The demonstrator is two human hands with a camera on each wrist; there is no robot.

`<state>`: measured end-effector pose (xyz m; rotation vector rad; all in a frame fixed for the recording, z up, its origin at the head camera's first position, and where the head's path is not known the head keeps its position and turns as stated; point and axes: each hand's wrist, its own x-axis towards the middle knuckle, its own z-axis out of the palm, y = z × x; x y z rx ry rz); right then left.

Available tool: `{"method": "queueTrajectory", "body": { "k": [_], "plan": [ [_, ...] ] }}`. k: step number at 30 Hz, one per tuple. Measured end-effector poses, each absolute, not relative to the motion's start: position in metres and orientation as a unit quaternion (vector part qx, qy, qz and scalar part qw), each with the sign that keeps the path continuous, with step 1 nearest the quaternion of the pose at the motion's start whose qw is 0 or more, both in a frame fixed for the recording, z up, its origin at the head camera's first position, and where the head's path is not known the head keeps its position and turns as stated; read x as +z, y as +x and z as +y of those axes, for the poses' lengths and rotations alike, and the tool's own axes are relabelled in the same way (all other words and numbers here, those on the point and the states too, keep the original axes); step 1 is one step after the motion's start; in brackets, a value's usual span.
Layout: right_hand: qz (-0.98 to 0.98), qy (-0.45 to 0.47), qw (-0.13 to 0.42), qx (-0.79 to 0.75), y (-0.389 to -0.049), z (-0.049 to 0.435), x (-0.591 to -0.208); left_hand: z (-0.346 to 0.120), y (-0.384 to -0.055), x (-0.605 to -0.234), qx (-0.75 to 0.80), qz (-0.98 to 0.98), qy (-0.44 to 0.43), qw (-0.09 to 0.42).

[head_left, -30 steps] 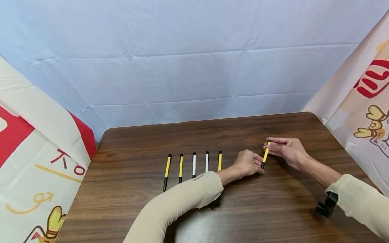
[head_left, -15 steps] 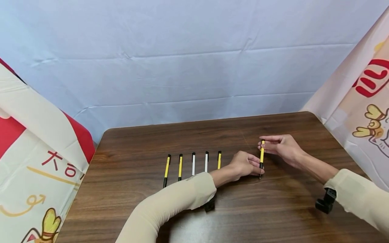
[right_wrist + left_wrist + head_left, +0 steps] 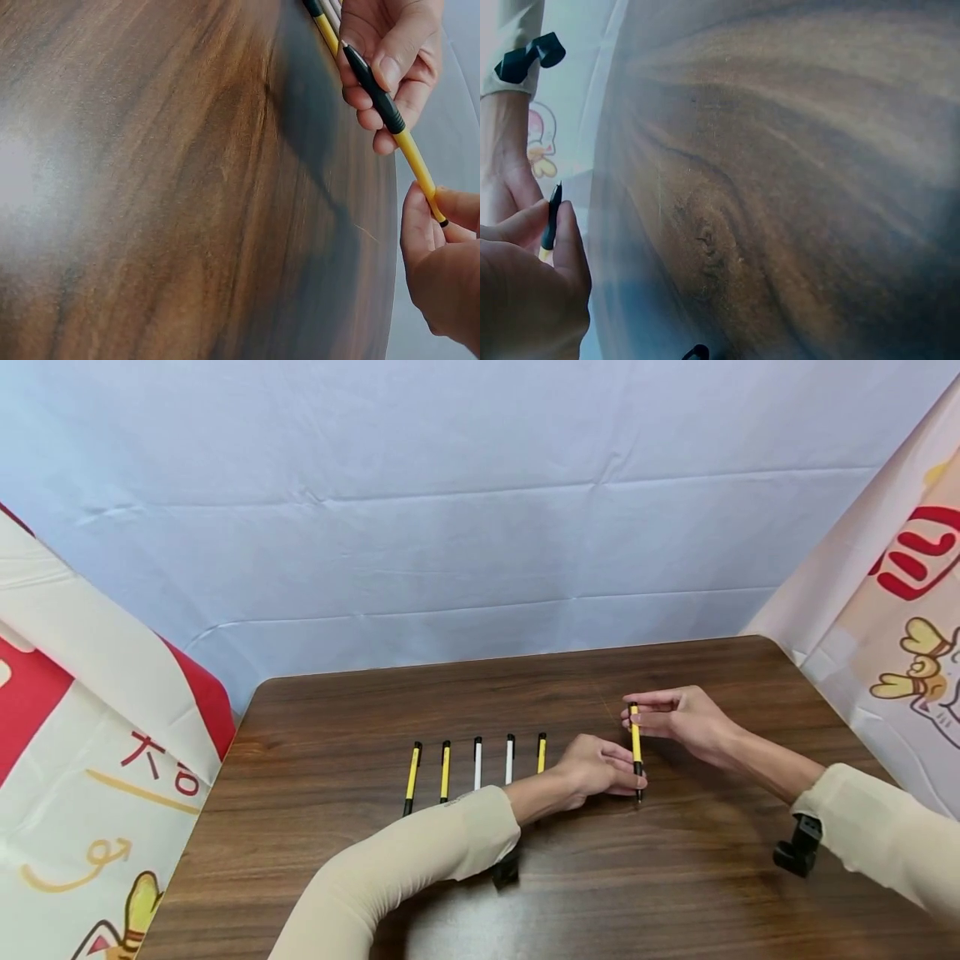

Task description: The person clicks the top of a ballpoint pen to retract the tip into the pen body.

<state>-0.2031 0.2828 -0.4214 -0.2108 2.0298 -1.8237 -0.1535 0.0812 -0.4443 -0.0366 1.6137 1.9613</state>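
A yellow ballpoint pen (image 3: 636,739) with black ends is held between both hands, its metal tip pointing toward the near side. My left hand (image 3: 596,768) pinches the black grip near the tip; the left wrist view shows thumb and finger closed on that grip (image 3: 553,217). At the opposite end, my right hand (image 3: 690,722) pinches the pen, with its thumb and fingers around the top in the right wrist view. Left of the hands lie several pens in a row, yellow ones (image 3: 413,772) and white ones (image 3: 477,764), their lower ends partly hidden by the left arm.
The brown wooden table (image 3: 675,877) has a pale cloth backdrop (image 3: 450,568) behind it. Printed cloths hang at the left (image 3: 97,760) and right (image 3: 885,610). Each wrist carries a black camera mount, such as the one under the right sleeve (image 3: 798,847).
Both hands have shifted left with the pen, the right hand a little farther away too. The pen has turned from a slant to nearly straight up and down in the head view.
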Motion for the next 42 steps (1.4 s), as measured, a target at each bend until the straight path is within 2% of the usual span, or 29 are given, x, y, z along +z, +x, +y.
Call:
{"method": "queueTrajectory", "body": {
  "k": [16,42],
  "plan": [
    [0.729,-0.089,0.245,-0.633,-0.209,0.269,-0.415,0.069,-0.147,-0.44,0.75,0.589,-0.021,0.3],
    [0.733,-0.084,0.242,-0.63,-0.207,0.259,-0.418,0.06,-0.149,-0.444,0.736,0.604,-0.011,0.306]
  ]
}}
